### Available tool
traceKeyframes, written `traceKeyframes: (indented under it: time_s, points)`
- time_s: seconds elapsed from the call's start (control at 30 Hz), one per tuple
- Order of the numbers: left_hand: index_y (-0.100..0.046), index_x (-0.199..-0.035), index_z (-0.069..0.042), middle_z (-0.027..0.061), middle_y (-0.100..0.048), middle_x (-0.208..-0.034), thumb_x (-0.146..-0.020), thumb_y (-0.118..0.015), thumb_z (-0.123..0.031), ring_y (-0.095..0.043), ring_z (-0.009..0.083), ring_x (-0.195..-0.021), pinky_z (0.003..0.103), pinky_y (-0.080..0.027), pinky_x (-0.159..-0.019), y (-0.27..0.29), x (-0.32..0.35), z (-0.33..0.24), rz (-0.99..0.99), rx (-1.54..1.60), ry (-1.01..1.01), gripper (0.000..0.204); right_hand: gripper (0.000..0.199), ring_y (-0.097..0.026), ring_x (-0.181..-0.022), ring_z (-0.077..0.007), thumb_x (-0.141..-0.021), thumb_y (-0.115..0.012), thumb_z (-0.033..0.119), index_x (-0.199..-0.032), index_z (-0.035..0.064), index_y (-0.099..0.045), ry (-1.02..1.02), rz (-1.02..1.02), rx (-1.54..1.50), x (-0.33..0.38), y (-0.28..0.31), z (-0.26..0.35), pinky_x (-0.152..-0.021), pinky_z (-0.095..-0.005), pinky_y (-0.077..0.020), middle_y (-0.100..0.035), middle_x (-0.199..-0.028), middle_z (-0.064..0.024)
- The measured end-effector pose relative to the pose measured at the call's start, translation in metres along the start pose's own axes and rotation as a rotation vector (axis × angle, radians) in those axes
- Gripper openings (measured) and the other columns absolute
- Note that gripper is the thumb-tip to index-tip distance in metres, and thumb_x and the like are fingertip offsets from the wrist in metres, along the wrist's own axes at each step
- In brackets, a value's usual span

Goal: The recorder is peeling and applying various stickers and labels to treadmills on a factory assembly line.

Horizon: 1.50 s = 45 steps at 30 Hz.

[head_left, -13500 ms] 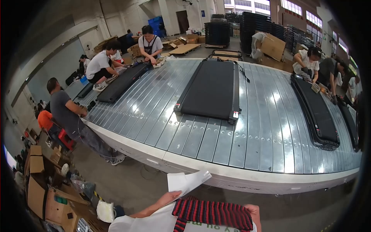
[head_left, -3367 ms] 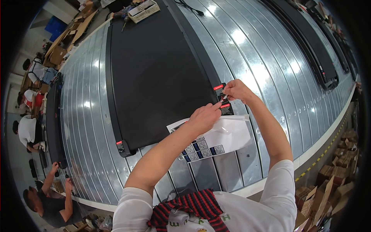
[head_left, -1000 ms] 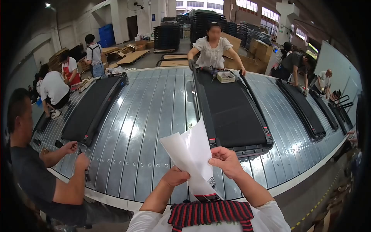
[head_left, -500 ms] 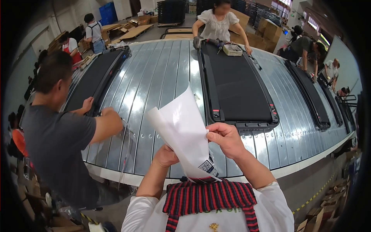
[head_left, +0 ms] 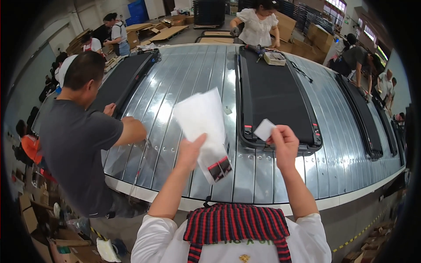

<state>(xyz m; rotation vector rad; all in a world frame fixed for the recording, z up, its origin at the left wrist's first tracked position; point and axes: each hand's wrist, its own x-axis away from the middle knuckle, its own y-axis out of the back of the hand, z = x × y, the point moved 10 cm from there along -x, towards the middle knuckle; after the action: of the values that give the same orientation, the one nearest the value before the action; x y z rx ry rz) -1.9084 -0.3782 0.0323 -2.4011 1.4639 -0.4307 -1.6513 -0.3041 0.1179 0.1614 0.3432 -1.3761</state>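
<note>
My left hand [head_left: 190, 151] grips a white sheet of labels [head_left: 201, 109] over the metal slats, its thumb lying across the front. Dark printed labels with red stripes show at the sheet's lower end. Between the thumb and fingers of my right hand [head_left: 286, 144] is a small white square label [head_left: 264, 129]. It hangs above the near end of a flat black treadmill [head_left: 276, 92], which lies lengthwise ahead of me. I cannot tell whether the label touches the treadmill.
Slatted metal conveyor [head_left: 188, 70] spans the view, with a pale near edge [head_left: 245, 206]. A co-worker [head_left: 79, 144] stands close at left, another [head_left: 258, 28] across the belt. More treadmills [head_left: 359, 114] lie to the right. A small tray [head_left: 275, 58] sits on the treadmill's far end.
My hands have moved apart. The right one now holds a small white label away from the sheet, farther right over the treadmill's near end. The sheet has tilted, showing more printed labels.
</note>
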Motion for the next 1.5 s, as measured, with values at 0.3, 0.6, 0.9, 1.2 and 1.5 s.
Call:
traceKeyframes:
  time_s: [0.3, 0.6, 0.9, 1.2, 1.5]
  points:
    - [-0.059, -0.084, -0.001, 0.0016, -0.058, -0.073, -0.079, -0.056, -0.013, -0.054, 0.011, -0.068, 0.024, -0.043, -0.061, -0.102, -0.003, 0.027, 0.529, -0.265, -0.134, 0.014, 0.022, -0.056, -0.061, -0.023, -0.066, -0.066, 0.008, -0.085, 0.006, -0.057, 0.555, 0.508, 0.656, 0.049, -0.09, 0.04, -0.053, -0.0307, -0.0458, -0.056, -0.071, -0.007]
    - [-0.057, -0.086, 0.001, 0.016, -0.059, -0.076, -0.078, -0.055, -0.01, -0.057, 0.0225, -0.069, 0.031, -0.043, -0.063, -0.116, 0.006, 0.028, 0.735, -0.681, -0.34, 0.014, 0.016, -0.053, -0.07, -0.0233, -0.069, -0.059, 0.003, -0.084, 0.0066, -0.058, 0.616, 0.564, 0.84, 0.029, -0.093, 0.034, -0.058, -0.0329, -0.0438, -0.053, -0.075, -0.0052]
    - [-0.057, -0.084, 0.002, 0.0163, -0.059, -0.07, -0.077, -0.059, -0.025, -0.057, 0.0241, -0.063, 0.033, -0.043, -0.06, -0.094, -0.01, 0.045, 0.711, -0.713, -0.132, 0.028, 0.013, -0.052, -0.074, -0.0242, -0.068, -0.056, 0.006, -0.081, 0.0056, -0.058, 0.523, 0.684, 0.904, 0.037, -0.114, 0.019, -0.061, -0.0351, -0.0444, -0.051, -0.075, -0.0063]
    - [-0.058, -0.083, 0.002, 0.0184, -0.058, -0.068, -0.074, -0.059, -0.037, -0.057, 0.0295, -0.064, 0.035, -0.043, -0.06, -0.076, -0.03, 0.065, 0.737, -0.677, -0.121, 0.04, 0.012, -0.052, -0.071, -0.025, -0.069, -0.055, 0.005, -0.081, 0.0063, -0.058, 0.533, 0.705, 0.911, 0.034, -0.132, 0.0, -0.06, -0.0351, -0.0449, -0.05, -0.071, -0.0059]
    - [-0.06, -0.08, -0.007, 0.0136, -0.057, -0.068, -0.076, -0.057, -0.024, -0.055, 0.0292, -0.064, 0.036, -0.042, -0.058, -0.033, -0.063, 0.109, 0.779, -1.242, -0.159, 0.018, 0.009, -0.048, -0.057, -0.0074, -0.077, -0.057, 0.011, -0.073, 0.0032, -0.055, -0.227, 0.451, 0.366, -0.032, -0.036, -0.07, -0.051, -0.0229, -0.0388, -0.053, -0.065, 0.0004]
